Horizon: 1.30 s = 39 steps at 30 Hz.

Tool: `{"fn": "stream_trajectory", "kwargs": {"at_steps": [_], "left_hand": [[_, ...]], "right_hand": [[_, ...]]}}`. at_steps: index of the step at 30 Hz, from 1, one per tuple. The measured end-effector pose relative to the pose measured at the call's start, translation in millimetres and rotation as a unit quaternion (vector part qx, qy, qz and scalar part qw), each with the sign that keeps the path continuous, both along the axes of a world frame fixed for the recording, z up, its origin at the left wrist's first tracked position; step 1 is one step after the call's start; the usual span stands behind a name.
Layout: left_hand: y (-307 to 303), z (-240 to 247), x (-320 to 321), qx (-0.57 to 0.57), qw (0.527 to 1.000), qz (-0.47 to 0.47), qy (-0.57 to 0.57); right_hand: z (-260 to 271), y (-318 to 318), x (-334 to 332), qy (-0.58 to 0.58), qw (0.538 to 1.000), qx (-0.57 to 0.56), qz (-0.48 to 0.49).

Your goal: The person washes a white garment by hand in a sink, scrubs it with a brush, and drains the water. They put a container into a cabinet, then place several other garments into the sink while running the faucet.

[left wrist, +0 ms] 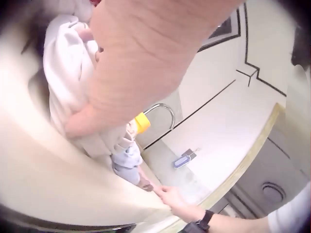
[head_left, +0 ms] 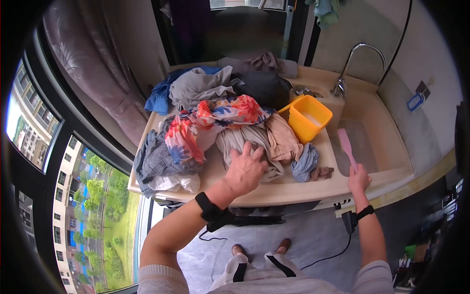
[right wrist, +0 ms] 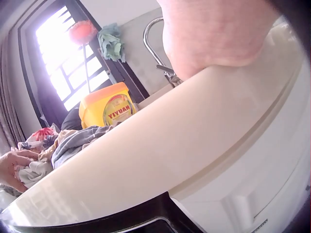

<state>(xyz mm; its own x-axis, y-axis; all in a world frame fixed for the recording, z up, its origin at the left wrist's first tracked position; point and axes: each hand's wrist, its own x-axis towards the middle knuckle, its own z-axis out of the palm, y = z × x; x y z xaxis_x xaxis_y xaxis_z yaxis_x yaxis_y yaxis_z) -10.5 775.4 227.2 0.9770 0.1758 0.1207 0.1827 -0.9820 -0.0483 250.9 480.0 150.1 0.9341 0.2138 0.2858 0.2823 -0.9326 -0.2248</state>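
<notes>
My left hand [head_left: 247, 169] rests on a beige-grey garment [head_left: 242, 139] at the front of the laundry pile, its fingers spread over the cloth. In the right wrist view, the fingers and thumb of this left hand [right wrist: 14, 170] stand apart with cloth between them. My right hand [head_left: 360, 180] grips the handle of a pink brush [head_left: 345, 144], whose head points away over the sink [head_left: 387, 152]. A floral garment [head_left: 215, 120] lies just beyond my left hand. To its right are a peach garment [head_left: 281, 139] and a blue-grey cloth bundle [head_left: 305, 164].
A yellow bucket [head_left: 306, 120] stands between the laundry and the sink. The chrome faucet [head_left: 342, 78] rises behind the basin. Grey, black and blue clothes [head_left: 159, 98] fill the back of the counter. Denim-like clothing [head_left: 156, 152] and white cloth [head_left: 176, 182] lie on the left.
</notes>
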Motion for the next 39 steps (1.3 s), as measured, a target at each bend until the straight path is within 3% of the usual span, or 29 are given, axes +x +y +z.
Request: {"fn": "stream_trajectory", "kwargs": {"at_steps": [2,3,5,7,8,10,12,14,19,21,22,24,26,28,29,30,31,32,34,36,37,38,39], "left_hand": [[8,-1,-2,-0.087,0.996,-0.009,-0.034],[20,-9,0,-0.145,0.981,-0.04,-0.126],[32,30,-6,-0.3,0.944,0.034,-0.135],[57,52,-10,-0.525,0.797,0.066,-0.292],[70,74,-15,-0.538,0.765,0.114,-0.335],[109,90,-24,-0.635,0.659,0.14,-0.38],[137,90,-30,-0.7,0.543,0.083,-0.457],[158,84,-36,-0.728,0.513,0.013,-0.454],[195,70,-39,-0.745,0.446,0.032,-0.495],[215,53,-40,-0.743,0.419,0.125,-0.507],[231,39,-44,-0.743,0.42,0.128,-0.505],[246,23,-50,-0.728,0.474,0.2,-0.454],[244,20,-53,-0.735,0.481,0.206,-0.431],[243,24,-56,-0.67,0.554,0.283,-0.405],[242,24,-58,-0.67,0.554,0.284,-0.404],[226,34,-59,-0.402,0.732,0.334,-0.436],[206,45,-60,-0.09,0.833,0.348,-0.42],[181,59,-58,-0.09,0.834,0.35,-0.418],[122,80,-48,0.057,0.861,0.165,-0.478],[84,57,-35,-0.104,0.903,0.019,-0.416],[62,52,-29,-0.08,0.965,-0.007,-0.248],[47,42,-18,-0.063,0.993,0.017,-0.103],[45,14,-8,-0.008,0.994,0.009,-0.108]], "right_hand": [[4,1,-4,-0.006,1.0,-0.001,0.003],[4,3,-4,-0.007,1.0,-0.002,0.003],[2,0,-2,0.002,1.0,-0.016,-0.014],[0,-1,0,0.003,1.0,-0.022,-0.021],[-1,-1,1,0.001,1.0,-0.018,-0.017],[2,-1,-4,0.005,1.0,-0.008,-0.012],[2,2,-3,0.005,1.0,0.009,-0.006],[0,-2,-1,0.003,1.0,0.008,-0.002],[-1,-1,-1,0.008,1.0,0.004,-0.008],[0,-2,1,0.016,1.0,0.007,-0.01],[-1,-2,1,0.016,1.0,0.01,-0.007],[-3,-3,2,0.02,1.0,0.012,-0.005],[-4,-4,3,0.005,1.0,0.005,0.0],[-3,-3,2,0.004,1.0,0.003,-0.002],[-3,-3,2,0.0,1.0,0.003,-0.003],[-3,-3,3,0.002,1.0,0.002,-0.003],[-3,-2,4,0.01,1.0,-0.008,-0.013],[-4,-2,5,0.018,0.999,-0.018,-0.023],[-4,-2,5,0.019,1.0,-0.013,-0.018],[-4,-4,4,0.019,1.0,-0.011,-0.012],[-4,-3,5,0.019,1.0,-0.011,-0.011],[-3,-3,5,0.018,1.0,-0.01,-0.009],[-2,-2,5,0.017,1.0,-0.011,-0.007]]}}
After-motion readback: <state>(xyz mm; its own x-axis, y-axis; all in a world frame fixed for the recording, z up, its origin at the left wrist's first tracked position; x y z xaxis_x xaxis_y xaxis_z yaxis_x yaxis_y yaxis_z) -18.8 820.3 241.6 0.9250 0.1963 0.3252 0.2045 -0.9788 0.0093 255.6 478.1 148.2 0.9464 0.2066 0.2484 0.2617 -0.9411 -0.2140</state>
